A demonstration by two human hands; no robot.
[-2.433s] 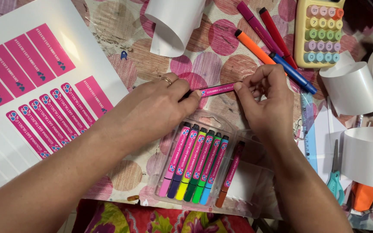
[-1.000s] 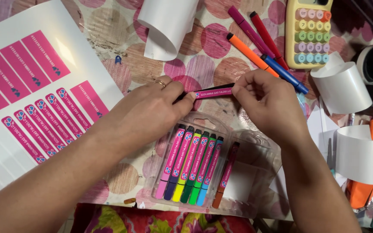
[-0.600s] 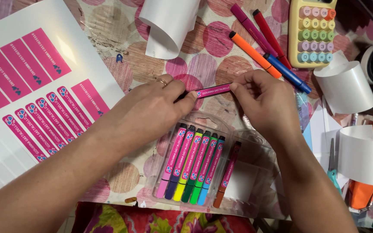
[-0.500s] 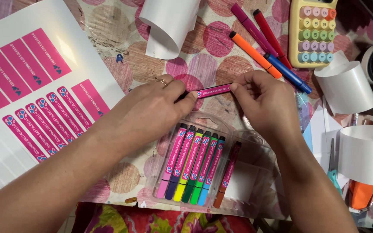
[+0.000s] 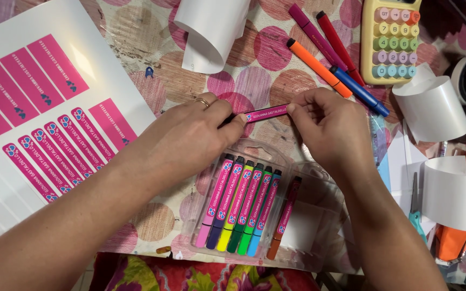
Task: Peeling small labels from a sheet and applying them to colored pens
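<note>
Both hands pinch one slim marker wrapped in a pink rectangular label (image 5: 265, 113), held level above the tabletop: the left hand (image 5: 190, 140) has a closed grip on its dark end, and the right hand (image 5: 330, 129) has fingertips tight on the other end. Just below lies a clear plastic tray pack (image 5: 308, 237) holding six pink-labelled markers (image 5: 244, 207) side by side, tips pointing up. To the left sits a white sticker sheet (image 5: 6, 183) with rows of pink rectangular labels (image 5: 55, 156). Loose orange, purple, red and blue markers (image 5: 324, 54) lie above, beside a pastel yellow calculator (image 5: 392, 40). A curled white backing sheet (image 5: 211, 27) rests at the top on the pink-dotted tabletop (image 5: 136, 48).
</note>
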